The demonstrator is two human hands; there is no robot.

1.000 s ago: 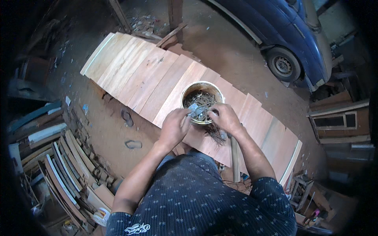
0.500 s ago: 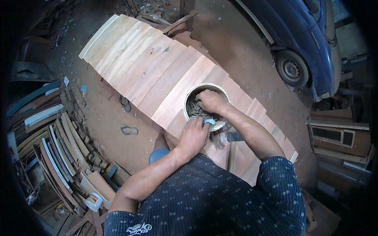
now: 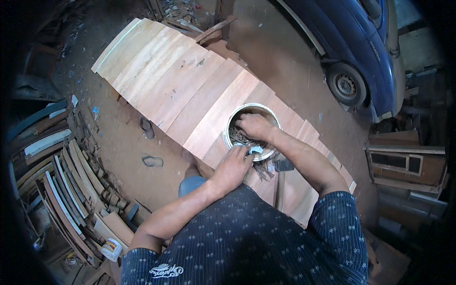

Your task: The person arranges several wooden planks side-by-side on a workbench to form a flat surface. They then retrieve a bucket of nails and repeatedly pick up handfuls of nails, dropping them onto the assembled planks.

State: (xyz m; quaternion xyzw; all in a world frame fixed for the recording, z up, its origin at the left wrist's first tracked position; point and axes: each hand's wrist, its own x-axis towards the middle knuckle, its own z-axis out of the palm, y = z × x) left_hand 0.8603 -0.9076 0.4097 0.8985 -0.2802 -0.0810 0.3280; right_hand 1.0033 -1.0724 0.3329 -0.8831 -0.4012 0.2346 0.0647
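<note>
A round bucket with a pale rim [image 3: 226,135] stands on the wooden boards and holds a tangle of thin, dark slivers [image 3: 241,137] that look like nails. My right hand [image 3: 256,126] reaches inside, fingers bent down into the slivers; its fingertips are hidden. At the near rim my left hand [image 3: 232,167] is curled, with a crumpled blue-and-white wrapper [image 3: 255,149] at its fingertips. More slivers [image 3: 263,169] lie in a loose heap just outside the bucket. Beside them rests what looks like a hammer, its dark head [image 3: 284,165] above a brown handle [image 3: 280,190].
Overlapping pale planks [image 3: 190,90] form a long, slanting surface beneath the bucket. A blue car [image 3: 365,52] stands at the far right. Curved timber pieces [image 3: 71,185] are stacked at left, near a white tub [image 3: 111,249]. Sandals [image 3: 152,161] lie on the dirt floor.
The view has shifted slightly. My right hand is still in the bucket, and my left hand stays at the near rim with the wrapper.
</note>
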